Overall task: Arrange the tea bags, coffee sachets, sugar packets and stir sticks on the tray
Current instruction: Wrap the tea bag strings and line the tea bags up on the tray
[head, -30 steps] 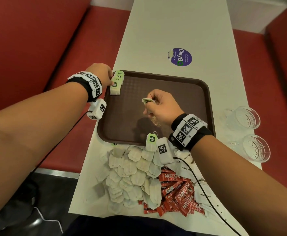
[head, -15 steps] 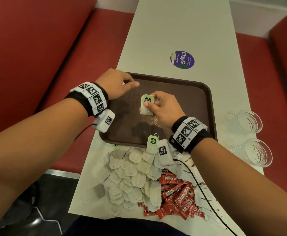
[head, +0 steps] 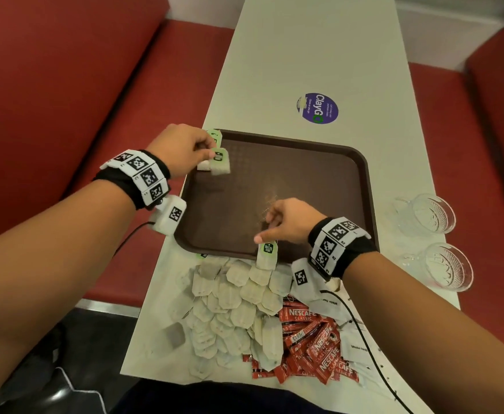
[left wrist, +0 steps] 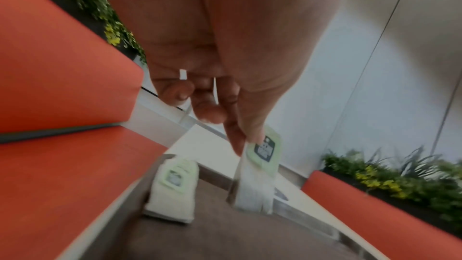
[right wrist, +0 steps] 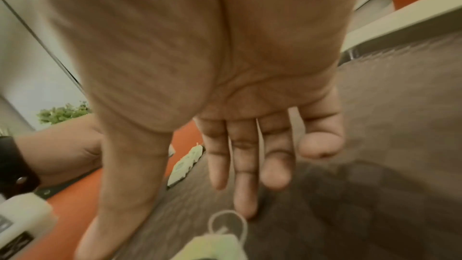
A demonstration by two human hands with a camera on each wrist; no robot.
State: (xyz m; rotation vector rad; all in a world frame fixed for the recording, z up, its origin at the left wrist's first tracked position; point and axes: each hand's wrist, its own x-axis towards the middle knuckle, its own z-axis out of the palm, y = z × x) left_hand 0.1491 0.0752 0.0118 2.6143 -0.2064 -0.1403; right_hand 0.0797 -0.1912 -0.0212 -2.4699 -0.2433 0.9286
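A brown tray (head: 364, 180) lies on the white table. In its far left corner stands a short row of green-tagged tea bags (head: 215, 135) (left wrist: 175, 185). My left hand (head: 207, 151) pinches one more tea bag (head: 220, 162) (left wrist: 260, 167) just above the tray, beside that row. My right hand (head: 267, 230) hovers over the tray's near edge with its fingers (right wrist: 245, 175) straight and holding nothing. A tea bag (head: 267, 256) leans on the near rim just under it. A heap of tea bags (head: 236, 300), red coffee sachets (head: 313, 345) and white sugar packets (head: 355, 348) lies in front of the tray.
Two clear glasses (head: 427, 215) (head: 445, 265) stand right of the tray. A purple sticker (head: 318, 108) is on the table beyond it. A black cable (head: 361, 333) crosses the sachets. Red bench seats flank the narrow table.
The tea bag passed from my right hand to my left, which carried it back to the far left corner. My right hand drew back to the tray's near edge, empty.
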